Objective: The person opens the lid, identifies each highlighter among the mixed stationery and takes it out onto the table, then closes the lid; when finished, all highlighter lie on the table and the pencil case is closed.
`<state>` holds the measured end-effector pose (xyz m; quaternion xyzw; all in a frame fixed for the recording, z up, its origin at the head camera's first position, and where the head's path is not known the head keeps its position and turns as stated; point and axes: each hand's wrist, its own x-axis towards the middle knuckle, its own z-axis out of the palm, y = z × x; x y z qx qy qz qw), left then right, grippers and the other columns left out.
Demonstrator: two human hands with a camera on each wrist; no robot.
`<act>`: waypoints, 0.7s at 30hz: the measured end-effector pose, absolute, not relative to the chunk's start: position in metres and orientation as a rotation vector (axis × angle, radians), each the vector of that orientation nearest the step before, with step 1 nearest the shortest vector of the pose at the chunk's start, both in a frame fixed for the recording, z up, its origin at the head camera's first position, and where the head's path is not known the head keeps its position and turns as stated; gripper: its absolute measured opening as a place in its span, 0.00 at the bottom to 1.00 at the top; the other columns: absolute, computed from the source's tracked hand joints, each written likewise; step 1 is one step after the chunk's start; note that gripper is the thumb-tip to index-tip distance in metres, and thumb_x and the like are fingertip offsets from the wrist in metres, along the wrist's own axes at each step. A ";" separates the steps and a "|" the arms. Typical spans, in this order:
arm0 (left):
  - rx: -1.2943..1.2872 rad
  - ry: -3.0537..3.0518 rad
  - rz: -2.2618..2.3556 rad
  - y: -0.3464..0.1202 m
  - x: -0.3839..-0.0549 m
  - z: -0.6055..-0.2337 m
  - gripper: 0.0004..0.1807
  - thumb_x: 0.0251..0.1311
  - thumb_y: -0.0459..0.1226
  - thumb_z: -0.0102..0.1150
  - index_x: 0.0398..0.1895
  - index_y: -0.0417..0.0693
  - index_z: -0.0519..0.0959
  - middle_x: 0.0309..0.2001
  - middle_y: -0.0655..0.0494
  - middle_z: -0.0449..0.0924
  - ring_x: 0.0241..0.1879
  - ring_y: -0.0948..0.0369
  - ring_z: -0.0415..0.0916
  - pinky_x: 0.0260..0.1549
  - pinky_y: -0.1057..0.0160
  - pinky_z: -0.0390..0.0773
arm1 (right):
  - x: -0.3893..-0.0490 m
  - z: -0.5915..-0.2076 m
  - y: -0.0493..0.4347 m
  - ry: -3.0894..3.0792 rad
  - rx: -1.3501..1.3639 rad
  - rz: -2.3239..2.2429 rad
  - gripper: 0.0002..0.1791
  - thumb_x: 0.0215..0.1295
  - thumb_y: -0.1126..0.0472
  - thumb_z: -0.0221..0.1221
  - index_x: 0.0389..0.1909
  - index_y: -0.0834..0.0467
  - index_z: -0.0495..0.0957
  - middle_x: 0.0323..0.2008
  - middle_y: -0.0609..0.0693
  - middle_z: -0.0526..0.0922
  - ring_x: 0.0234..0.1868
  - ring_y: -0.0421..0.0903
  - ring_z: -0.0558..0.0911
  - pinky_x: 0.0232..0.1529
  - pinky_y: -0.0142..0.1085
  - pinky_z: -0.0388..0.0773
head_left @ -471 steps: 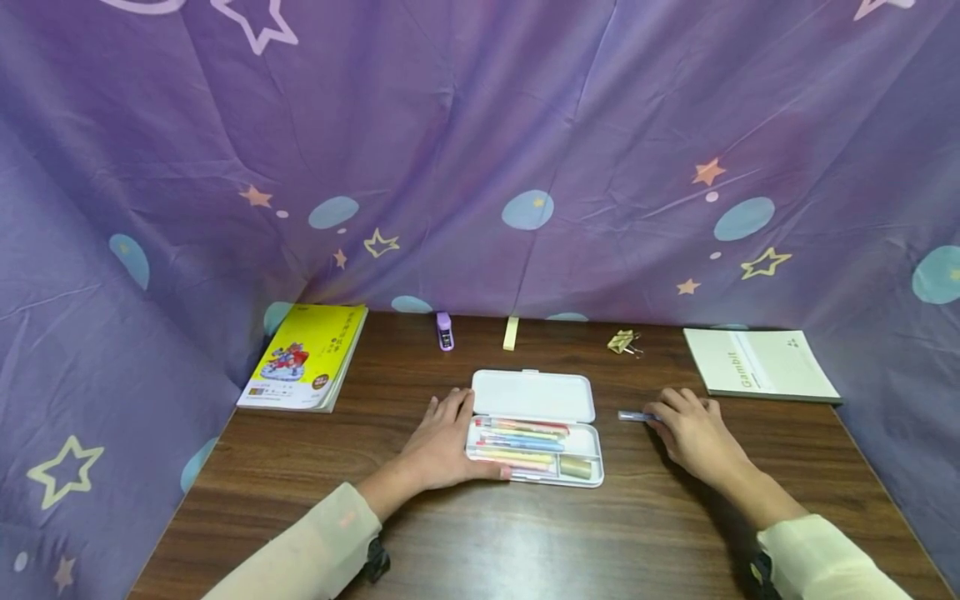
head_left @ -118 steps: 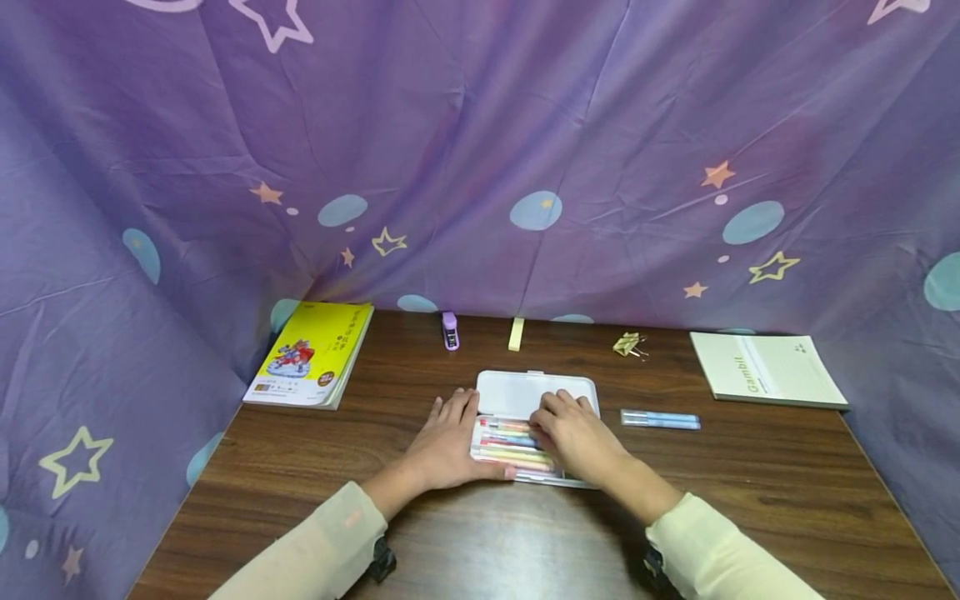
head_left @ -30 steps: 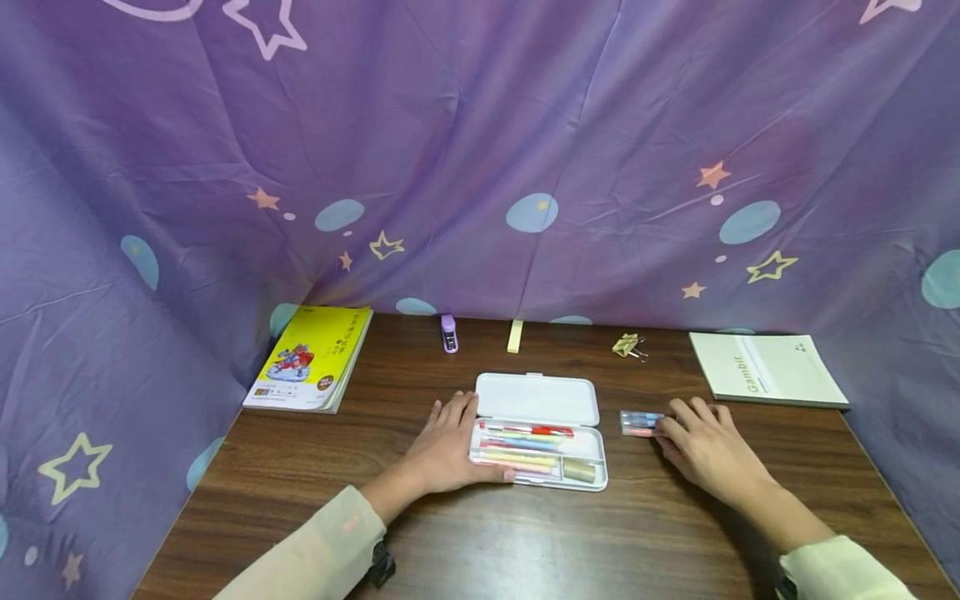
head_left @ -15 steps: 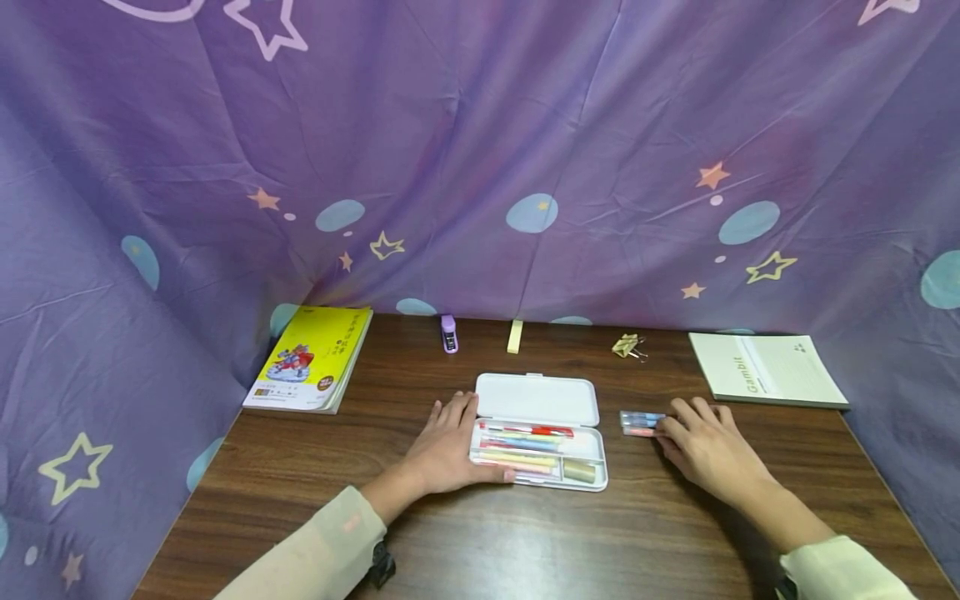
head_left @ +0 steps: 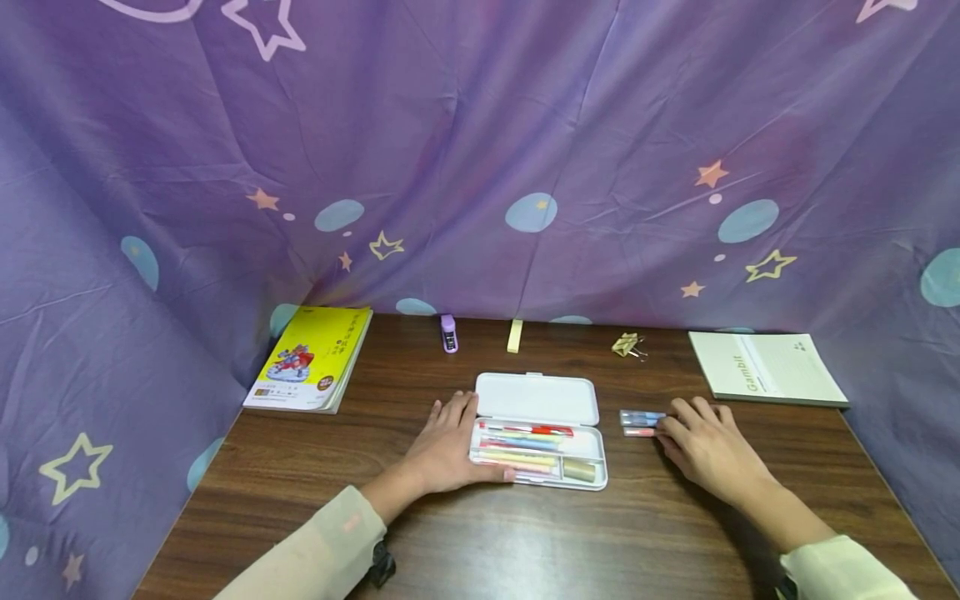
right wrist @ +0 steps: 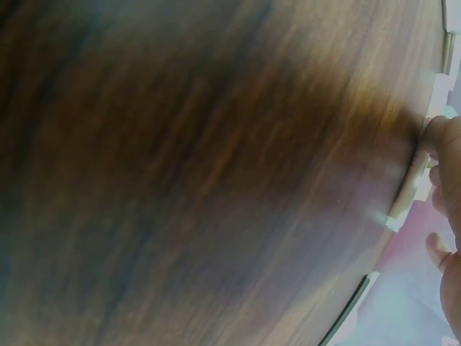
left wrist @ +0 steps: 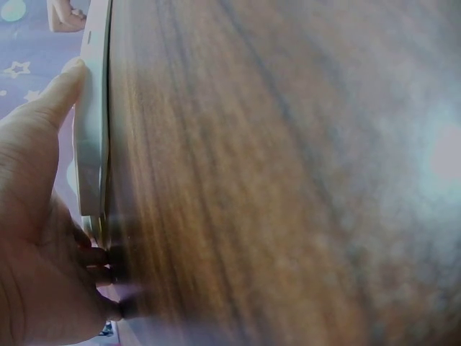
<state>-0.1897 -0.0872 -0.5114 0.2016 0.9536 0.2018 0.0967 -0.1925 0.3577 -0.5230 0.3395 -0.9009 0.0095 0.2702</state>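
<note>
A white pencil case (head_left: 536, 398) lies with its lid folded back on the brown table, in the head view's middle. Several pens (head_left: 521, 444) and a greenish-beige block (head_left: 579, 472) fill its compartments. My left hand (head_left: 447, 446) holds the case's left end, thumb along the front wall and fingers round the side, as the left wrist view shows. Right of the case, my right hand (head_left: 705, 440) pinches a pen with a reddish end (head_left: 639, 432), low at the table. Blue pens (head_left: 641, 418) lie just behind that pen, partly hidden by the fingers.
Along the back stand a purple stapler (head_left: 448, 334), a pale yellow strip (head_left: 514, 337) and gold binder clips (head_left: 627, 345). A yellow book (head_left: 309, 358) lies at the left, a pale notebook (head_left: 767, 367) at the right. A purple curtain (head_left: 420, 150) encloses the table.
Several seconds ago my right hand was in the case; a second ago it was beside the blue pens with the reddish-ended pen, which has since shifted slightly. My left hand has stayed put.
</note>
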 end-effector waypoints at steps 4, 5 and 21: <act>0.592 2.822 0.600 -0.087 -0.189 -0.511 0.79 0.54 0.83 0.62 0.92 0.39 0.45 0.90 0.40 0.49 0.91 0.43 0.43 0.90 0.39 0.43 | -0.193 -0.523 0.358 -2.431 0.911 0.025 0.12 0.55 0.58 0.71 0.38 0.56 0.81 0.41 0.52 0.78 0.43 0.58 0.76 0.38 0.54 0.71; 0.592 2.822 0.598 -0.087 -0.189 -0.511 0.79 0.54 0.83 0.62 0.92 0.39 0.45 0.90 0.40 0.49 0.91 0.43 0.43 0.90 0.39 0.43 | -0.193 -0.523 0.358 -2.431 0.910 0.025 0.12 0.55 0.58 0.71 0.38 0.56 0.81 0.41 0.53 0.78 0.43 0.58 0.76 0.38 0.54 0.70; 0.606 2.829 0.590 -0.087 -0.189 -0.510 0.78 0.56 0.82 0.63 0.91 0.38 0.46 0.90 0.39 0.49 0.91 0.42 0.44 0.90 0.38 0.45 | -0.193 -0.519 0.353 -2.437 0.883 0.058 0.13 0.56 0.58 0.72 0.40 0.56 0.84 0.41 0.53 0.79 0.42 0.58 0.76 0.36 0.52 0.68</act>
